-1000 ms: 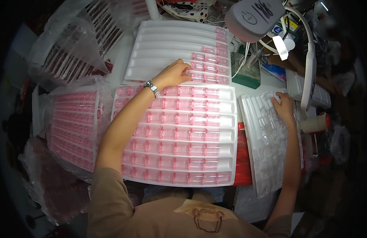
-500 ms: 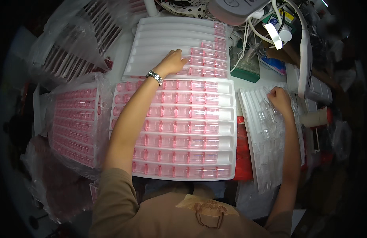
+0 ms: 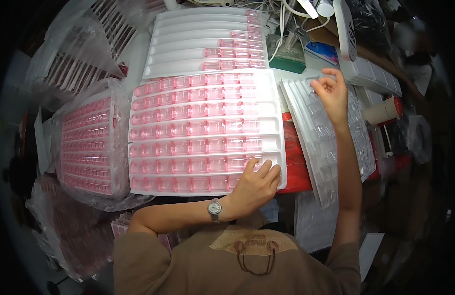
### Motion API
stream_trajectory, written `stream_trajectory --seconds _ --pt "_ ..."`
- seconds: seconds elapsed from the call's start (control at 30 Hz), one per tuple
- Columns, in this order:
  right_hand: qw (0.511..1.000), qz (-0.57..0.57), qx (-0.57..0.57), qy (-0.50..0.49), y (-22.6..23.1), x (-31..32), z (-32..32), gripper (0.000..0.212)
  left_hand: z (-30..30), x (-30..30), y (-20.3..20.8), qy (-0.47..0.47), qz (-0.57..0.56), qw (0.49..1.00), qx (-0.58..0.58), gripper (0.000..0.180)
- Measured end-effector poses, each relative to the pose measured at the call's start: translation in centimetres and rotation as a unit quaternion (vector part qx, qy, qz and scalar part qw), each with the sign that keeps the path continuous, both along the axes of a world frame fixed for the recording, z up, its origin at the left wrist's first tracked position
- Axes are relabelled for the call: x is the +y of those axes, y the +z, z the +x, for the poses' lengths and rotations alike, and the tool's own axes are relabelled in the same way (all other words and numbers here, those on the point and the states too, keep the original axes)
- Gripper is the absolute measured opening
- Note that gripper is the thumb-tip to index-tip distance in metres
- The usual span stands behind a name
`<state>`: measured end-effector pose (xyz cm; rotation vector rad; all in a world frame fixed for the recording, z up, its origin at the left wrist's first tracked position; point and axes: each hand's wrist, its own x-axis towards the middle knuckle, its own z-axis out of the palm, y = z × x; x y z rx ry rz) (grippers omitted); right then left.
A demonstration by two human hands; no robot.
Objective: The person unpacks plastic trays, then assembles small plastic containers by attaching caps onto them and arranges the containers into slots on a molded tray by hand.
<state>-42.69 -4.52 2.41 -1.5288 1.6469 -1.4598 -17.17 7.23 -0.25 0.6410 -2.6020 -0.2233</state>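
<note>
My left hand (image 3: pixel 254 189), with a metal watch on its wrist, is at the lower right corner of a large white tray (image 3: pixel 270 114) filled with rows of pink clear-plastic pieces (image 3: pixel 198 146). Its fingers curl down onto the ends of the lowest rows; the hand hides what is under the fingertips. My right hand (image 3: pixel 331 96) is raised over a white tray (image 3: pixel 297 105) of clear plastic pieces (image 3: pixel 326 132). Thumb and forefinger pinch a small clear plastic piece (image 3: pixel 314 79); its exact shape is hard to make out.
Beyond the large tray lies another white tray (image 3: pixel 183 42), with pink pieces toward its right side. At left stands a plastic-wrapped stack of pink-filled trays (image 3: pixel 87 145). A green box (image 3: pixel 289 59), cables and a lamp are at the back right. Red material (image 3: pixel 294 157) shows between trays.
My left hand has come from the far tray to the near tray's lower right corner. My right hand has lifted slightly, its fingers now extended around a clear piece. The whole view has shifted.
</note>
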Motion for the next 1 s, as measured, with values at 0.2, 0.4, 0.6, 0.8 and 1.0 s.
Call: stream_trajectory --seconds 0.2,0.4,0.6,0.8,1.0 --pt "0.984 0.047 -0.123 0.124 4.8 10.2 6.1 0.025 0.9 -1.8 1.7 -0.007 0.345 0.924 0.168 0.023" --pt "0.942 -0.038 0.17 0.288 4.6 9.7 8.9 0.047 2.0 -5.5 2.7 -0.099 0.65 0.631 0.412 0.023" --pt "0.963 0.08 0.212 0.144 4.1 2.9 2.6 0.045 8.2 -15.2 2.2 0.014 0.501 0.746 0.439 0.019" --pt "0.807 0.139 0.571 0.054 -2.9 -1.2 -2.3 0.024 12.5 -31.5 -2.2 0.178 0.325 0.916 0.155 0.013" --pt "0.917 0.094 0.387 -0.016 -1.4 -0.6 -2.1 0.018 9.8 -29.7 -2.0 0.211 0.057 0.974 0.059 0.014"
